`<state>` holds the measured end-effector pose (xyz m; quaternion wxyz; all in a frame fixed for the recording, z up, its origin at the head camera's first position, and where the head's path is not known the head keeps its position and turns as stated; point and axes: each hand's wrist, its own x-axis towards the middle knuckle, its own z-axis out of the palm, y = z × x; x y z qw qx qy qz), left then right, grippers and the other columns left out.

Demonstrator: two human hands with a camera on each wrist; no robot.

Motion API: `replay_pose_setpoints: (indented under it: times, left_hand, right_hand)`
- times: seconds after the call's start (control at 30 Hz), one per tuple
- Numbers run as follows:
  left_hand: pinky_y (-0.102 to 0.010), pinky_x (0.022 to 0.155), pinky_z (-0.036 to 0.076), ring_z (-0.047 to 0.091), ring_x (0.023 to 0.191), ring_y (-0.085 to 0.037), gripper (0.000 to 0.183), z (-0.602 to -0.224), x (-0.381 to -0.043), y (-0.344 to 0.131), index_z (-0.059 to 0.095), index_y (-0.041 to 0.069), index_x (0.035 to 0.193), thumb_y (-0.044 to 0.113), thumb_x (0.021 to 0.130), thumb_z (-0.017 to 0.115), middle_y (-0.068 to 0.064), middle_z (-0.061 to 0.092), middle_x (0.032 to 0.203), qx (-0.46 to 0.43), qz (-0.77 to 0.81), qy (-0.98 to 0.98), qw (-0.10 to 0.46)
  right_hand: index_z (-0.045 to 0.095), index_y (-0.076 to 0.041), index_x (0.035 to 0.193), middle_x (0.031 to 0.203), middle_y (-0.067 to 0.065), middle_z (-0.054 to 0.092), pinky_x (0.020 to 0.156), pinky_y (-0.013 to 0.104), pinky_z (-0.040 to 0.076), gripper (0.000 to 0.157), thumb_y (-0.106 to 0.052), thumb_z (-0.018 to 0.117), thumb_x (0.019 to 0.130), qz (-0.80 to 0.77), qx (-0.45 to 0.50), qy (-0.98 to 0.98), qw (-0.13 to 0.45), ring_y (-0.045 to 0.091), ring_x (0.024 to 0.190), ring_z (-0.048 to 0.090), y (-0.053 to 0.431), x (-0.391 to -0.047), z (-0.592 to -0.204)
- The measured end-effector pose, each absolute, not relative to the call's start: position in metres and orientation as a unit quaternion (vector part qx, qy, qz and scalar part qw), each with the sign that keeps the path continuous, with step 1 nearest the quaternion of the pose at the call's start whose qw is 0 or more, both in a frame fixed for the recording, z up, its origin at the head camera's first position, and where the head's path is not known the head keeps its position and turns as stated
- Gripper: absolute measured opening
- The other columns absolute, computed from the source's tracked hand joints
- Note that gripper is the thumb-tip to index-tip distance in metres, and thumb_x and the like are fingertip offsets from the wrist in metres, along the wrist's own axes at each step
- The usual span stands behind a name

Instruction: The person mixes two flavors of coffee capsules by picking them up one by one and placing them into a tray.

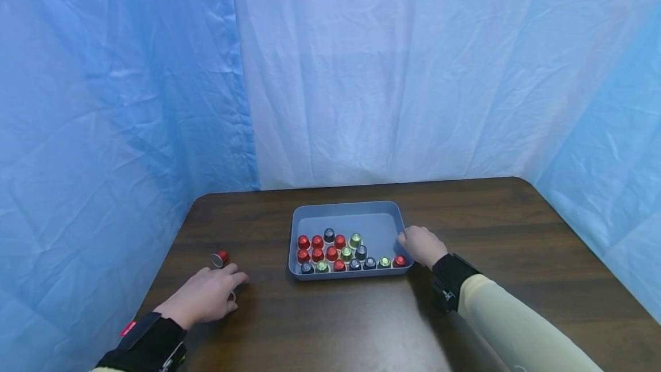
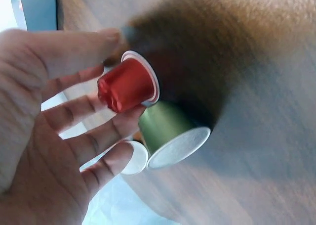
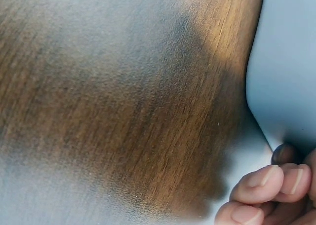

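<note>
My left hand (image 1: 206, 294) is low over the table with fingers spread and loosely bent. In the left wrist view, a red coffee capsule (image 2: 129, 84) sits between the thumb and the fingers, not visibly pinched. Against it is a green coffee capsule (image 2: 170, 131) on its side. A pale-lidded capsule (image 2: 136, 158) shows behind the little finger; in the head view, a red capsule (image 1: 222, 256) lies just beyond this hand. My right hand (image 1: 424, 245) grips the right wall of a blue-grey tray (image 1: 382, 223), fingers curled at its rim.
Inside the tray, red capsules (image 1: 317, 241), green capsules (image 1: 356, 239) and dark blue capsules (image 1: 329, 235) stand in rows, mostly toward the left and front. The dark wooden table (image 1: 330, 326) is bordered by blue-white sheeting (image 1: 392, 73) behind and at the sides.
</note>
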<state>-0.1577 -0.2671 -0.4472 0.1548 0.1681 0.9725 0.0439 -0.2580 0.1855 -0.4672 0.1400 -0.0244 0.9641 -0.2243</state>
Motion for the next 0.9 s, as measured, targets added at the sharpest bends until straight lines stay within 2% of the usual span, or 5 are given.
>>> replay_pose_setpoints:
  times: [0.23,0.4,0.53,0.73,0.9]
  left_hand:
    - [-0.047,0.084,0.054,0.056,0.080,-0.018,0.034,-0.445,-0.157,-0.268,0.069,0.016,0.114,0.003,0.085,0.080,0.002,0.055,0.097,0.151,0.080,0.966,0.192]
    - [-0.036,0.075,0.052,0.052,0.076,-0.012,0.020,-0.448,-0.156,-0.268,0.067,0.019,0.095,0.005,0.087,0.078,0.006,0.050,0.087,0.181,0.084,0.964,0.173]
    - [-0.031,0.067,0.046,0.048,0.072,-0.009,0.021,-0.450,-0.156,-0.271,0.063,0.022,0.084,0.008,0.088,0.079,0.007,0.047,0.083,0.221,0.090,0.959,0.150]
    - [-0.030,0.067,0.049,0.049,0.072,-0.007,0.019,-0.447,-0.158,-0.269,0.065,0.022,0.087,0.010,0.088,0.079,0.009,0.050,0.084,0.238,0.106,0.955,0.143]
    - [-0.032,0.076,0.057,0.054,0.076,-0.007,0.017,-0.433,-0.162,-0.260,0.068,0.019,0.095,0.013,0.086,0.082,0.009,0.054,0.089,0.233,0.105,0.961,0.106]
  right_hand:
    - [0.067,-0.001,0.095,0.072,0.011,0.054,0.053,0.033,0.044,0.034,-0.027,0.048,0.105,-0.223,-0.024,0.964,0.142,0.025,0.060,0.056,0.186,-0.258,-0.468]
    - [0.067,0.000,0.098,0.073,0.011,0.055,0.054,0.033,0.045,0.034,-0.027,0.048,0.106,-0.222,-0.022,0.964,0.144,0.025,0.061,0.056,0.186,-0.258,-0.467]
    - [0.067,0.000,0.099,0.074,0.011,0.055,0.054,0.033,0.045,0.034,-0.027,0.049,0.106,-0.224,-0.021,0.964,0.145,0.025,0.062,0.056,0.186,-0.258,-0.467]
    - [0.067,0.001,0.100,0.074,0.011,0.056,0.055,0.033,0.046,0.034,-0.027,0.049,0.106,-0.224,-0.022,0.963,0.146,0.025,0.062,0.056,0.185,-0.258,-0.466]
    - [0.067,0.001,0.100,0.074,0.011,0.055,0.055,0.033,0.046,0.034,-0.028,0.049,0.106,-0.221,-0.022,0.964,0.148,0.024,0.062,0.057,0.184,-0.257,-0.466]
